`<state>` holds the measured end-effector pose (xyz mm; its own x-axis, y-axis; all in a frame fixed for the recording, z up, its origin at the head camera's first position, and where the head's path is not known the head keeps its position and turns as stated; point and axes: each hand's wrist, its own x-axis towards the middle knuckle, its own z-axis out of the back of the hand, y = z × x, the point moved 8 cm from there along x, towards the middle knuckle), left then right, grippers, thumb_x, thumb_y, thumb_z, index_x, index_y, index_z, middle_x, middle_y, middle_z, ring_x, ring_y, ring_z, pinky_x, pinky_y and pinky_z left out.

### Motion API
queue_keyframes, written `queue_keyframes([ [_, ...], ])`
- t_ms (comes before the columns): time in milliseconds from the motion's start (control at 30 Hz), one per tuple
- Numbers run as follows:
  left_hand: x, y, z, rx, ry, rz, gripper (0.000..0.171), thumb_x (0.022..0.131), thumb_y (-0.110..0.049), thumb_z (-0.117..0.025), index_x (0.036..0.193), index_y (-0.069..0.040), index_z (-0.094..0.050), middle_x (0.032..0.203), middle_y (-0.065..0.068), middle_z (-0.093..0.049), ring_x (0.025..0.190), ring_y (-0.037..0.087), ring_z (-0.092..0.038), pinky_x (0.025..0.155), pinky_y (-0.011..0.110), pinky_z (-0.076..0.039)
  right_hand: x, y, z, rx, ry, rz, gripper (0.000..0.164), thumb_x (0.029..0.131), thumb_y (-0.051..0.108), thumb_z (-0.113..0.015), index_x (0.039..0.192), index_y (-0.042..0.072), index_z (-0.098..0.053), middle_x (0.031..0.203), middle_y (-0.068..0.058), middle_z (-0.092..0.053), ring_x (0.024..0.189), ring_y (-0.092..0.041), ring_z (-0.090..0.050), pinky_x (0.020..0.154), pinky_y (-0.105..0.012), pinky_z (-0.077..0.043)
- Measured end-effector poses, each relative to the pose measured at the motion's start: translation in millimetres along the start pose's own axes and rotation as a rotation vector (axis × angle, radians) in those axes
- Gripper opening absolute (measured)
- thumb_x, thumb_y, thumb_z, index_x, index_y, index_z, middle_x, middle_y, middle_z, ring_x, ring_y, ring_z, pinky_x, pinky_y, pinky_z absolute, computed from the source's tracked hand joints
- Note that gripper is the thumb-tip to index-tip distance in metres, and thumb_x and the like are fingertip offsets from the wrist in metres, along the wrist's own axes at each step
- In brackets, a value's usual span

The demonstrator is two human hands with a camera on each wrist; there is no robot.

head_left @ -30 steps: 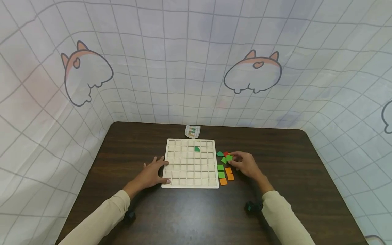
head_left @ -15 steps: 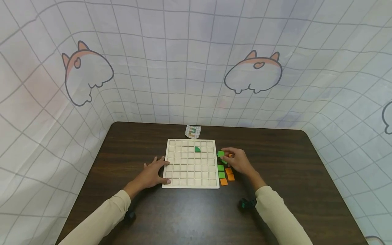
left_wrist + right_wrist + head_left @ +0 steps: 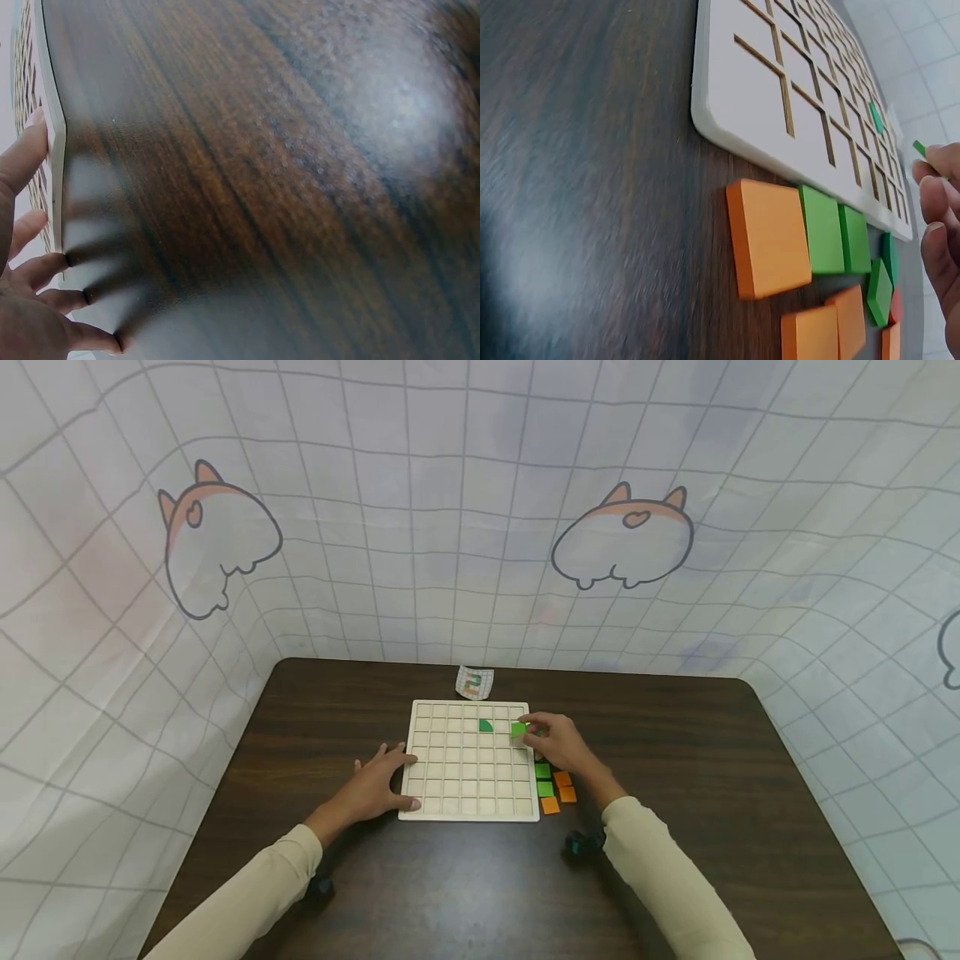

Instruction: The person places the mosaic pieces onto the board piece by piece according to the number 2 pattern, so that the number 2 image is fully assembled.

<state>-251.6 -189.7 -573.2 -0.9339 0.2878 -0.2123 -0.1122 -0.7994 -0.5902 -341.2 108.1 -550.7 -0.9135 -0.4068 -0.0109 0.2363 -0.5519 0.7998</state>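
My right hand (image 3: 558,743) pinches a light green square tile (image 3: 518,729) over the right side of a cream grid board (image 3: 468,817). In the right wrist view only a sliver of that tile (image 3: 919,148) shows at the fingertips. One dark green quarter-round tile (image 3: 486,726) lies in a cell of the upper rows. At the board's left edge rests my left hand (image 3: 369,787), fingers spread, its thumb and a finger lying on the rim. The left wrist view shows the other fingertips (image 3: 64,300) down on the table beside the board.
Right of the board lie green squares (image 3: 543,771) and orange squares (image 3: 551,805). In the right wrist view a red piece (image 3: 895,306) and a dark green piece (image 3: 889,259) lie farther along. A small printed card (image 3: 475,682) sits behind the board, before a patterned curtain (image 3: 510,552).
My right hand has carried the light green tile leftward from the loose pieces to over the board's right side. My left hand has stayed on the board's edge.
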Motion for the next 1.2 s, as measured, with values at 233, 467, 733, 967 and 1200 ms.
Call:
queue_keyframes([
  [233,-1.3,-0.1,-0.3,-0.004,-0.008,-0.003,0.083,0.077,-0.041,-0.086,0.146,-0.01,-0.051,0.164,0.02,-0.028,0.152,0.048,-0.014,0.107,0.083,-0.007,10.9,5.1,-13.6,-0.005,0.011,0.045,0.034,0.097,0.011,-0.065,0.129,0.0,-0.065,0.102,-0.015,-0.069,0.055,-0.018,-0.062,0.054,-0.029,-0.051],
  [467,-2.2,0.5,0.2,0.005,-0.012,-0.001,0.082,0.078,-0.042,-0.085,0.146,-0.01,-0.051,0.163,0.02,-0.028,0.152,0.048,-0.014,0.107,0.083,-0.007,19.4,9.9,-24.6,0.011,0.051,-0.011,0.031,0.099,0.016,-0.063,0.128,0.007,-0.066,0.103,-0.011,-0.068,0.056,-0.016,-0.056,0.052,-0.029,-0.049],
  [733,-1.7,0.7,1.3,-0.002,-0.01,0.0,0.081,0.078,-0.041,-0.085,0.146,-0.011,-0.051,0.164,0.02,-0.027,0.152,0.047,-0.014,0.108,0.082,-0.006,29.8,17.4,-37.3,0.061,0.071,-0.032,0.029,0.099,0.013,-0.063,0.127,0.007,-0.066,0.102,-0.01,-0.066,0.058,-0.014,-0.058,0.055,-0.028,-0.049],
  [967,-1.6,1.9,0.0,-0.002,-0.009,0.0,0.081,0.079,-0.04,-0.085,0.146,-0.011,-0.051,0.164,0.019,-0.028,0.153,0.047,-0.014,0.108,0.082,-0.006,36.3,25.6,-41.4,0.002,0.07,-0.034,0.029,0.098,0.014,-0.065,0.126,0.006,-0.068,0.103,-0.01,-0.069,0.061,-0.012,-0.057,0.059,-0.026,-0.048],
  [1200,-2.0,0.0,0.4,-0.005,-0.005,0.001,0.081,0.079,-0.04,-0.085,0.147,-0.011,-0.05,0.164,0.018,-0.027,0.153,0.047,-0.013,0.108,0.082,-0.006,42.7,24.9,-48.4,-0.007,0.072,-0.053,0.03,0.098,0.015,-0.063,0.126,0.007,-0.068,0.103,-0.006,-0.07,0.061,-0.011,-0.052,0.057,-0.025,-0.044],
])
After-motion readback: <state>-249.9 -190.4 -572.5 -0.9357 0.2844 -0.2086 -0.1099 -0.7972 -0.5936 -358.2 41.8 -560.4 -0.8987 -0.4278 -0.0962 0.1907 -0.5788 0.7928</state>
